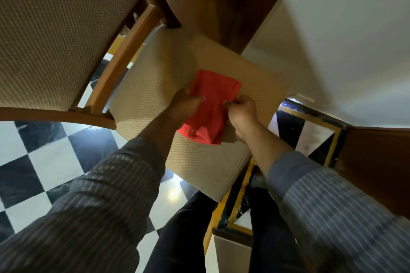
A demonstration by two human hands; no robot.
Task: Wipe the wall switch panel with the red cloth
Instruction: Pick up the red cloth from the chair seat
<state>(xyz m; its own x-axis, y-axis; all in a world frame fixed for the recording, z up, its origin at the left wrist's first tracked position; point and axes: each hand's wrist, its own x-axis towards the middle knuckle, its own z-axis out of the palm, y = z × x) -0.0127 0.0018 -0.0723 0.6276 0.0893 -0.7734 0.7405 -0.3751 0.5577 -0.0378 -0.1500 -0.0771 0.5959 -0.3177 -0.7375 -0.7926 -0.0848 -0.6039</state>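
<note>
- The red cloth [208, 106], a soft, crumpled piece of fabric, lies on the beige woven seat cushion of a wooden chair [155, 86], a little right of the seat's middle.
- The left hand [185, 104] is closed on the cloth's left edge, thumb on top and fingers tucked under the fabric.
- The right hand [240, 109] pinches the cloth's right edge between thumb and fingertips; both hands are clamped on the same cloth, one on each side of it.
- The far half of the cloth looks flat and folded against the seat, while the near end is bunched and hangs loose towards the seat's front edge.
- The wall switch panel is not visible. A white wall [346, 35] rises to the right of the chair, past the seat's far right corner, but no switch shows on the part in view.
- The step in hand appears to be taking up or folding the cloth before carrying it to the wall; wiping has not begun.
- Risk: the loose near end could drag or slip free as the cloth is lifted, because only the two side edges are held, and the cloth might drop to the black and white chequered tile floor [55, 162] beside the chair.
- Risk: a bunched cloth would wipe unevenly and could catch on the switches.
- Risk: the chair stands between the person and the wall, so leaning over it could unbalance the reach.
</note>
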